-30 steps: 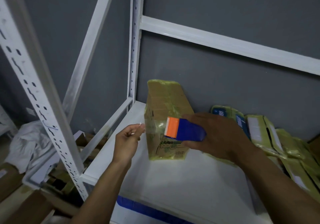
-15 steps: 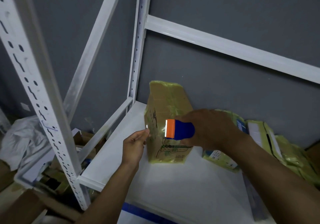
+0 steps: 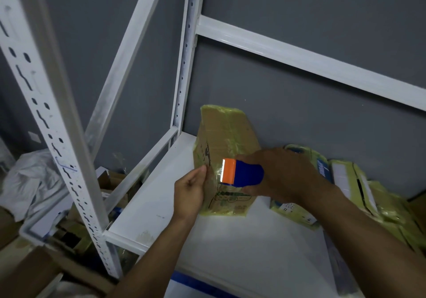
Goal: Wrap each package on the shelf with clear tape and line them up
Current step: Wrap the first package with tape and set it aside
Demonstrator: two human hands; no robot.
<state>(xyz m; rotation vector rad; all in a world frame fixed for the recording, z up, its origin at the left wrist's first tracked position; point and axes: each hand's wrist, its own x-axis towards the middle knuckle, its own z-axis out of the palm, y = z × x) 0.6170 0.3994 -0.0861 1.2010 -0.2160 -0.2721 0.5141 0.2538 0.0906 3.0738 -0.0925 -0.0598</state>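
Brown cardboard under glossy yellowish film, the package stands on end at the back left of the white shelf. Its long axis is upright, with one corner edge facing the person. The left hand has a narrow grip, pinching the clear tape at that edge. The right hand has its grip around the blue and orange tape dispenser, toothed blade pointing left. More packages lie to the right.

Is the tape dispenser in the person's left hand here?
No, the right hand grips the blue and orange tape dispenser, while the left hand pinches the clear tape end at the upright package.
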